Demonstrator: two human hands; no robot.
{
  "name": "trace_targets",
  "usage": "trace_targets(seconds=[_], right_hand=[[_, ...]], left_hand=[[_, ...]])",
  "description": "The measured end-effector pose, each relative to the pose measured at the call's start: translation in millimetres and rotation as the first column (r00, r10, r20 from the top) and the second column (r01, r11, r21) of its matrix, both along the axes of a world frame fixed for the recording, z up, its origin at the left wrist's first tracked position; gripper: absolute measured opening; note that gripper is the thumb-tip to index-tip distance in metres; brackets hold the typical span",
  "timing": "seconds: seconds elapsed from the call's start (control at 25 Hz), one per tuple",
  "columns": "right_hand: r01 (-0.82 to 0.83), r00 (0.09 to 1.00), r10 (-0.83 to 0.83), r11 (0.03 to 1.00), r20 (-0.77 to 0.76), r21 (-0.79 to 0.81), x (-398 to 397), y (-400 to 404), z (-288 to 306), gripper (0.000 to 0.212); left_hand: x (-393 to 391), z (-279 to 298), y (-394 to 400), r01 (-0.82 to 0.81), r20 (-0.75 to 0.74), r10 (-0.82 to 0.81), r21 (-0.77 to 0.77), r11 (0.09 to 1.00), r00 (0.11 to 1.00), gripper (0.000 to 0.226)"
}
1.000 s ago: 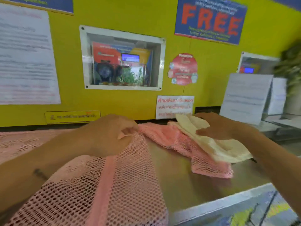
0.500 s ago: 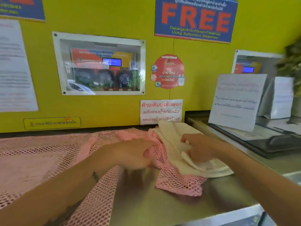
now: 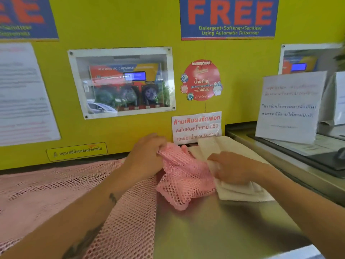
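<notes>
A pink mesh laundry bag lies spread across a steel counter, its right end bunched up near the yellow wall. My left hand grips the bunched top edge of the mesh. A folded cream cloth lies at the mesh's right side, partly tucked against it. My right hand rests on the cloth with curled fingers pinching its left edge beside the mesh.
A yellow wall with posters and a glazed window rises just behind the counter. To the right a white paper notice stands on a lower steel surface holding a dark tray. The counter's front edge runs at bottom right.
My left hand has lifted the bunched mesh up and to the right, toward the wall. My right hand stays on the cream cloth, now closer to the mesh. The camera has moved closer.
</notes>
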State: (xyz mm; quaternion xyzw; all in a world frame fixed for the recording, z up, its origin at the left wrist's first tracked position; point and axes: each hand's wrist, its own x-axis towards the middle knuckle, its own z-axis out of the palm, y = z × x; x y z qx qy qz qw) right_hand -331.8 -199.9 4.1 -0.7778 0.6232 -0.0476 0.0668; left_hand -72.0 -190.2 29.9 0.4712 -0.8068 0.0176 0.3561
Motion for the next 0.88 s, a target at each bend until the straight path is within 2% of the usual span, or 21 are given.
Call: trace_targets(seconds=[0.08, 0.16, 0.24, 0.32, 0.36, 0.4, 0.48, 0.52, 0.6, 0.64, 0.72, 0.8, 0.88], right_hand=[[0.09, 0.99, -0.1, 0.992, -0.104, -0.091, -2.5, -1.0, 11.4, 0.048], [0.19, 0.94, -0.22, 0.973, -0.263, -0.132, 1.6, 0.8, 13.5, 0.052], [0.247, 0.887, -0.279, 0.96, -0.368, -0.13, 9.8, 3.1, 13.1, 0.052], [0.25, 0.872, -0.258, 0.965, -0.415, -0.074, 24.8, 5.8, 24.2, 0.054], [0.194, 0.894, -0.198, 0.98, -0.401, -0.05, 36.2, 7.2, 32.1, 0.055], [0.101, 0.939, -0.107, 0.994, -0.326, -0.038, 48.6, 8.6, 40.5, 0.055], [-0.149, 0.988, 0.148, 0.989, -0.045, -0.026, 80.9, 14.5, 53.9, 0.057], [-0.28, 0.957, 0.282, 0.959, 0.065, -0.032, 101.1, 19.4, 56.9, 0.06], [-0.456, 0.882, 0.456, 0.889, 0.117, -0.026, 147.7, 26.1, 55.3, 0.068], [-0.496, 0.863, 0.493, 0.868, 0.112, -0.007, 169.9, 25.0, 51.3, 0.073], [-0.52, 0.852, 0.515, 0.854, 0.095, 0.031, 204.1, 15.2, 41.2, 0.077], [-0.554, 0.818, 0.56, 0.829, 0.133, -0.079, 217.9, 0.6, 35.9, 0.06], [-0.567, 0.775, 0.613, 0.782, 0.154, -0.259, 213.0, -11.1, 38.7, 0.036]], left_hand=[[29.1, 15.9, -0.3, -0.028, -0.082, 0.02, -0.109, 0.994, 0.996, 0.039], [62.2, 26.6, -0.2, -0.111, -0.145, 0.086, -0.169, 0.979, 0.986, 0.043], [99.0, 30.4, -0.6, -0.222, -0.193, 0.186, -0.183, 0.958, 0.963, 0.043], [136.2, 28.0, 0.1, -0.297, -0.188, 0.267, -0.156, 0.942, 0.945, 0.042], [152.6, 26.0, 3.4, -0.341, -0.183, 0.316, -0.128, 0.931, 0.931, 0.043], [166.0, 25.4, 7.3, -0.389, -0.196, 0.366, -0.094, 0.916, 0.91, 0.043], [185.2, 25.0, 14.9, -0.461, -0.269, 0.44, -0.015, 0.888, 0.857, 0.034], [190.1, 25.1, 18.5, -0.464, -0.31, 0.447, 0.023, 0.886, 0.839, 0.028], [194.3, 25.0, 27.4, -0.424, -0.357, 0.417, 0.063, 0.904, 0.836, 0.026], [193.9, 24.8, 31.4, -0.408, -0.341, 0.398, 0.046, 0.912, 0.851, 0.03], [195.6, 27.1, 40.5, -0.421, -0.239, 0.389, -0.099, 0.902, 0.89, 0.036], [211.9, 36.4, 49.1, -0.446, -0.156, 0.419, -0.25, 0.859, 0.894, 0.037], [239.4, 47.3, 59.3, -0.533, -0.164, 0.508, -0.307, 0.788, 0.845, 0.036]])
